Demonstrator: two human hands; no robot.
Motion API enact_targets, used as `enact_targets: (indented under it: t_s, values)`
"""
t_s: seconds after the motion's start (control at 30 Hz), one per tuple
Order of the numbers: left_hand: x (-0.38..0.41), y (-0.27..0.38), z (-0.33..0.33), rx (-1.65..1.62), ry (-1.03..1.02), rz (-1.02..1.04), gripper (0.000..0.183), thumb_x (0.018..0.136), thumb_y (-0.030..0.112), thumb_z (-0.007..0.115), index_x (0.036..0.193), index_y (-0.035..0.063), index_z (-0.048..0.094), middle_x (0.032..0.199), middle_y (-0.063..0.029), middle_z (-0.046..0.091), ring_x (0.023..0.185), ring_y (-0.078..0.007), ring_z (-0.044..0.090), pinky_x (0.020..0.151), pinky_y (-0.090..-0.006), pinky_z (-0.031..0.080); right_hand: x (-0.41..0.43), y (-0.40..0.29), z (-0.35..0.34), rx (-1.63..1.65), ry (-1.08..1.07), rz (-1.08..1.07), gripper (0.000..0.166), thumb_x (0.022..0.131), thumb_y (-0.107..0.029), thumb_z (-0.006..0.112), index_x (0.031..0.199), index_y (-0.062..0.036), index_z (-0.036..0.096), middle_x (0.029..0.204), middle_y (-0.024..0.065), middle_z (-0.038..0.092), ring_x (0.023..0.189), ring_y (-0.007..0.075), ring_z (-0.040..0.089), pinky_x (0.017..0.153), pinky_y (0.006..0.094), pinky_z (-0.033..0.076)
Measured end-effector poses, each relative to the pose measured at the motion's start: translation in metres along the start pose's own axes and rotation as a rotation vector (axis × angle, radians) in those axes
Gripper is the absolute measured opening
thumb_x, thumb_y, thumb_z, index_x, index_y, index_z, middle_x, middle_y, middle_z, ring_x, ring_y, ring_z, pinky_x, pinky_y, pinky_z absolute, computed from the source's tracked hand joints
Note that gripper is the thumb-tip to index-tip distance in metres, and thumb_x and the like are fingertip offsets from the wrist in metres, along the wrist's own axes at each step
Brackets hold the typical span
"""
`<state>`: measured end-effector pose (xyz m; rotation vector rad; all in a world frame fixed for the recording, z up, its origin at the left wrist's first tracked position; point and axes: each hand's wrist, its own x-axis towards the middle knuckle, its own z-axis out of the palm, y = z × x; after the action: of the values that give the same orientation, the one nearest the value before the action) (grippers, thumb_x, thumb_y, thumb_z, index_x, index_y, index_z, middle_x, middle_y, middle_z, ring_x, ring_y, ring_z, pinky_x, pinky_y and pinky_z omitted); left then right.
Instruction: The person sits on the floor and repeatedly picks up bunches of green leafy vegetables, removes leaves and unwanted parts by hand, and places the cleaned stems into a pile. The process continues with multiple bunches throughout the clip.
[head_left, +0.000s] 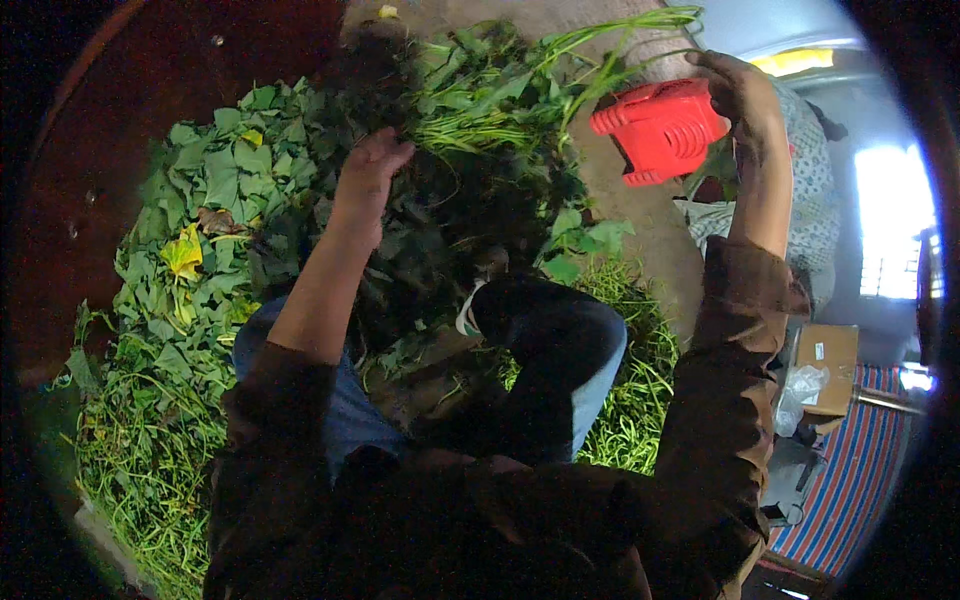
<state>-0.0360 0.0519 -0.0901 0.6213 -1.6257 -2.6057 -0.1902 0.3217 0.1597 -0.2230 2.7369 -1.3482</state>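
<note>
My left hand (375, 176) reaches over the dark middle of a pile of leafy green vines (225, 176), its fingers near a bundle of green stems (480, 131). Whether the fingertips touch anything is not clear. My right hand (742, 97) is raised at the upper right, fingertips at the end of long green stems (622, 34); its grip on them is partly hidden. Beside and partly under that hand is a red plastic object (667, 131) with ribbed sides. Yellowed leaves (182, 253) lie among the green ones at the left.
My bent knees (600, 330) frame the lower middle. Thin green stems (630, 405) lie beyond my right knee. A patterned sack (814, 202), a cardboard box (829, 360) and a striped sheet (851, 480) are at the right. A dark red panel (172, 45) borders the upper left.
</note>
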Motion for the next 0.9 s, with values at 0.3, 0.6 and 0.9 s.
enact_targets:
  t_s: [0.3,0.6,0.9]
  values:
    - [-0.001,-0.021,0.043,0.332,-0.309,0.376,0.074,0.073,0.031,0.063,0.127,-0.0034,0.026,0.126,-0.0204,0.034,0.116,-0.0267,0.036,0.093,-0.0347,0.034,-0.086,-0.054,0.068,0.363,-0.266,-0.296,0.031,0.082,-0.014,0.043,0.094,0.0130,0.053,0.052,-0.0032,0.033,0.046,0.0060,0.030,0.044,0.0191,0.024]
    - [-0.007,0.027,0.007,-0.539,-0.038,0.220,0.027,0.086,0.004,0.038,0.111,-0.0055,0.038,0.100,-0.0180,0.054,0.093,-0.0281,0.056,0.073,-0.0371,0.050,-0.052,0.001,0.090,-0.333,0.376,-0.858,0.024,0.080,-0.019,0.054,0.095,-0.0008,0.060,0.074,0.0057,0.062,0.060,0.0092,0.052,0.056,0.0219,0.040]
    - [-0.002,0.032,-0.001,-0.881,-0.062,0.261,0.033,0.091,0.010,0.030,0.121,-0.0042,0.029,0.116,-0.0204,0.042,0.103,-0.0313,0.049,0.092,-0.0425,0.041,-0.110,0.075,0.179,-0.006,-0.104,-0.224,0.025,0.078,-0.010,0.059,0.100,-0.0004,0.057,0.081,0.0056,0.060,0.072,0.0103,0.054,0.066,0.0215,0.044]
